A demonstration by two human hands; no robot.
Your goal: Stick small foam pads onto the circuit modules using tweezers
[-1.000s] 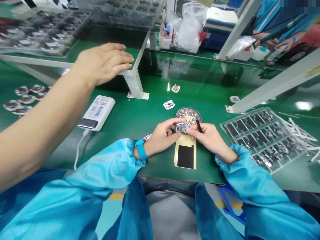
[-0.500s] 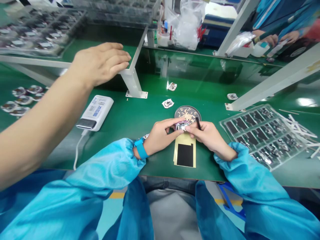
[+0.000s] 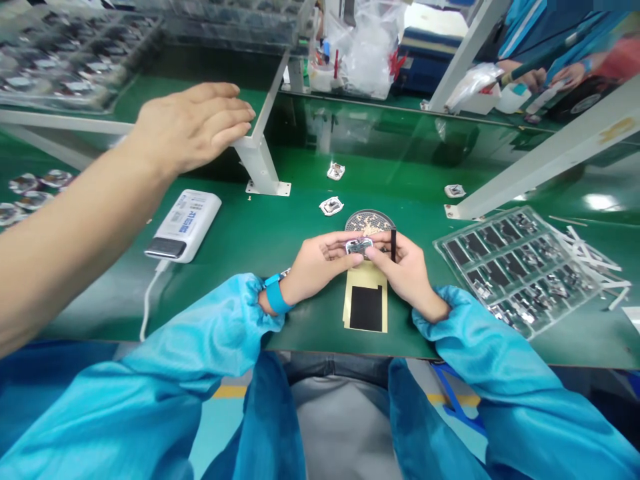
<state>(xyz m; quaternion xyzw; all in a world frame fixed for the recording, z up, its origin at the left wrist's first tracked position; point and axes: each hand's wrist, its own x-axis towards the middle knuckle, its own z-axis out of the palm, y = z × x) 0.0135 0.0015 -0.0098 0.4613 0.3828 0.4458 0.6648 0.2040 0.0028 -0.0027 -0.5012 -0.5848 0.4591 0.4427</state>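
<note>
My left hand and my right hand meet over the bench, and their fingertips pinch a small electronic module with a metal and circuit face. A thin black strip stands upright between my right fingers. Just below my hands lies a yellowish backing sheet with a black pad. Behind them sits a round perforated dish of small parts, partly hidden by my fingers. A co-worker's bare hand reaches across from the left, above my hands and touching nothing I can make out.
A white power bank with a cable lies left of my hands. A clear tray of dark modules sits to the right, with white strips beyond it. Loose small parts dot the green bench. White metal shelf supports stand behind.
The whole view has shifted slightly left and up. The module sits a little lower in my fingertips, and the black strip now stands more upright. The co-worker's hand has drawn slightly left.
</note>
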